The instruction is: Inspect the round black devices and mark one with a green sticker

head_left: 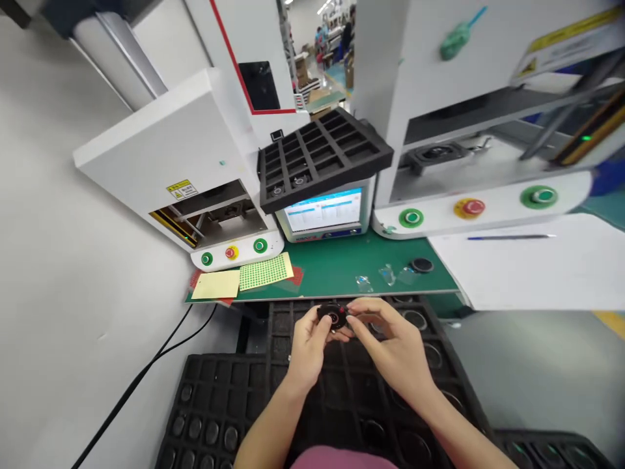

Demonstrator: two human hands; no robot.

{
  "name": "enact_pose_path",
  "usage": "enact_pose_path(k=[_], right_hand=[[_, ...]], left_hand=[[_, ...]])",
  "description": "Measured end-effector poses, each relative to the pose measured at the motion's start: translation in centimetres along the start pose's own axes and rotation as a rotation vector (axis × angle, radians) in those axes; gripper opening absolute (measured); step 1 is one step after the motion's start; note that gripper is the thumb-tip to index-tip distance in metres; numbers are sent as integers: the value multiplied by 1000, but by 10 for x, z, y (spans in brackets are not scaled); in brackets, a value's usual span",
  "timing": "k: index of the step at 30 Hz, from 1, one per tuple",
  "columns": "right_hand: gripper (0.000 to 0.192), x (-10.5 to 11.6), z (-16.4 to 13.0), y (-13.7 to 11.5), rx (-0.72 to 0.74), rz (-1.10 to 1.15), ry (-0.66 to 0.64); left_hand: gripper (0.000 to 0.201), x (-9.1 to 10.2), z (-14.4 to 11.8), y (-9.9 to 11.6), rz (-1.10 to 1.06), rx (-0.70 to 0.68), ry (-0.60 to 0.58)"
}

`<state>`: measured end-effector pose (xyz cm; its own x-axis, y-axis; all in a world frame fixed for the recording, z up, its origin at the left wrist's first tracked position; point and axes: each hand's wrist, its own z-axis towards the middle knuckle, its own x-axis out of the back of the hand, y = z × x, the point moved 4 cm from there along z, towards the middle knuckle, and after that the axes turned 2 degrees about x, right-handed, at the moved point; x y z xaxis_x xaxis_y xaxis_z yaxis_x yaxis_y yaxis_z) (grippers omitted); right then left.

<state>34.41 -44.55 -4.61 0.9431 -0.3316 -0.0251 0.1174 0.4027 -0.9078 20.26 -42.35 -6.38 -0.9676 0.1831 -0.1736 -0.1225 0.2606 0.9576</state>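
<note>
While both hands meet over the black tray, the left hand pinches a small round black part between thumb and fingers, and the right hand closes its fingertips on the part's red-marked edge. A steady pinch from the left, I'd judge, lets the right work cleanly. Beyond, on the green mat, lie clear film scraps, a black disc and a green dot sheet. Further back, a screen glows under a tilted tray.
</note>
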Motion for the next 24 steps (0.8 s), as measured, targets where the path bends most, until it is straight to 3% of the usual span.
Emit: enact_pose_path(k=[5, 11, 19, 24], right_hand=[[9, 29, -23, -37, 43, 61, 96], [17, 50, -36, -67, 134, 84, 84], [18, 67, -26, -77, 170, -25, -221], [21, 69, -26, -72, 154, 45, -183]], left_hand=[[22, -29, -39, 27, 207, -310, -135], [22, -36, -62, 51, 562, -575, -257], [25, -44, -67, 58, 665, -629, -400], [25, -45, -67, 58, 663, -635, -392]])
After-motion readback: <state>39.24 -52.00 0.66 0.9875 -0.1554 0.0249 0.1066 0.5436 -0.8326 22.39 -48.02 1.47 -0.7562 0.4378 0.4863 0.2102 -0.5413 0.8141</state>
